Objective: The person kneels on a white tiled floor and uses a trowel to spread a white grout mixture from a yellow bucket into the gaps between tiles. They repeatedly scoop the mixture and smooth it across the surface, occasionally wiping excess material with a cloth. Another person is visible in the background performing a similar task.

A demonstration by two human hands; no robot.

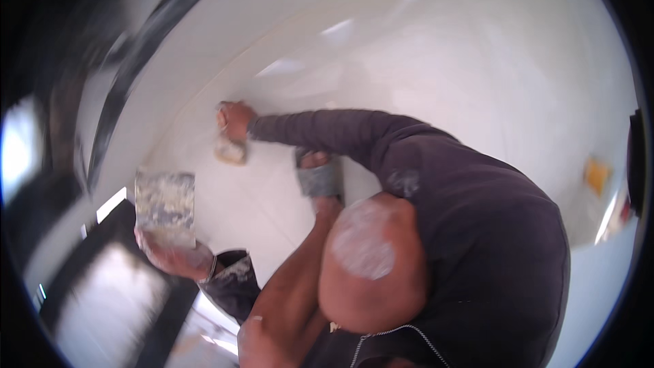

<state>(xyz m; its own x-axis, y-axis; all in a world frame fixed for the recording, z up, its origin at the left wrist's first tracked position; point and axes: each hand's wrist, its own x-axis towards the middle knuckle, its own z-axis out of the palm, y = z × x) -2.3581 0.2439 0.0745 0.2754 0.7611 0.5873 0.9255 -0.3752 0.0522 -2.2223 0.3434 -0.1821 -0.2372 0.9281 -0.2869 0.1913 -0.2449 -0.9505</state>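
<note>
My left hand (pixel 178 256), at the lower left, grips a flat square plate (pixel 165 199) by its near edge. Grey and cream smears of a putty-like paste cover the plate. Farther up, my right hand (pixel 236 120) reaches across at the end of a dark sleeve, its fingers closed. A small cream-edged tool (pixel 231 152) shows just below that hand, close to the pale surface. Blur hides its exact kind and whether it touches the surface.
A wide, glossy off-white surface (pixel 463 61) curves around me, with a dark bent edge (pixel 129 68) at left. My bare knee (pixel 371 252) has white residue, and my foot wears a grey slide sandal (pixel 320 178). A yellow block-like object (pixel 597 176) lies far right.
</note>
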